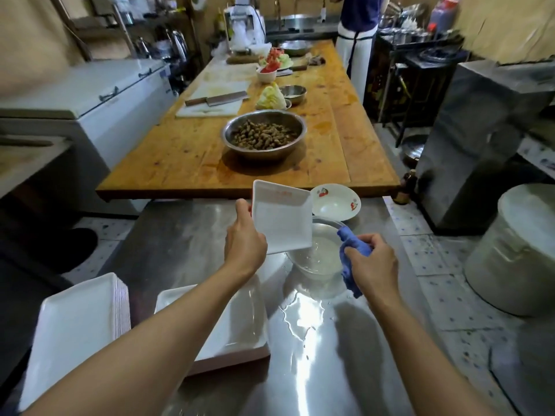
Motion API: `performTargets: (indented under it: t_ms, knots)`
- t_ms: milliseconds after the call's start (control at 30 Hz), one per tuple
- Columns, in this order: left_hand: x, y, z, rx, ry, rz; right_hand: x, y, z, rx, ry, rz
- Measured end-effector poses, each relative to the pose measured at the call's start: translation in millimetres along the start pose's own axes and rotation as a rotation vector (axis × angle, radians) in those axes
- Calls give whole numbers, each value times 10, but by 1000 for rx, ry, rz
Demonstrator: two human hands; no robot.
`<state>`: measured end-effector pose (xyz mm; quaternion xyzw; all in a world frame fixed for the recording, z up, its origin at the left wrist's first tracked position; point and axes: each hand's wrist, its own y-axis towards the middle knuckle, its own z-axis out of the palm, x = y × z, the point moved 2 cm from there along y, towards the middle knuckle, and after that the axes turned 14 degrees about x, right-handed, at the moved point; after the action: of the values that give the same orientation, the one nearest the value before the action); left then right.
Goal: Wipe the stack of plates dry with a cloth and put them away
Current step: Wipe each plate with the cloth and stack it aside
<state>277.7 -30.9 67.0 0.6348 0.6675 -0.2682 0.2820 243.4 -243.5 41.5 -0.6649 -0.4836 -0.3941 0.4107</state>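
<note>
Head view: my left hand (pixel 244 246) grips a tilted square plate (pixel 280 217), my right hand (pixel 372 261) clutches the blue cloth (pixel 351 250); wiping comes next.

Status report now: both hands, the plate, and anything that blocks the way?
Left hand holds square plate, tilted. Right hand grips blue cloth, not touching plate. Glass bowl directly below; water on steel table.
</note>
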Motion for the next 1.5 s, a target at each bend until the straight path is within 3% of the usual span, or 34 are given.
performTargets:
  t_ms: [500,700,1033,1500]
  knots:
    - [-195,-85,9,-8,192,124,86,-26,-54,35,23,-6]
    - [-102,-165,-66,-18,128,139,124,-119,33,58,14,-14]
    - [714,-499,-722,-20,-493,-237,376,-427,505,97,-32,-101]
    - [1890,-1290,-1063,92,-622,-432,441,-980,1478,172,-152,-126]
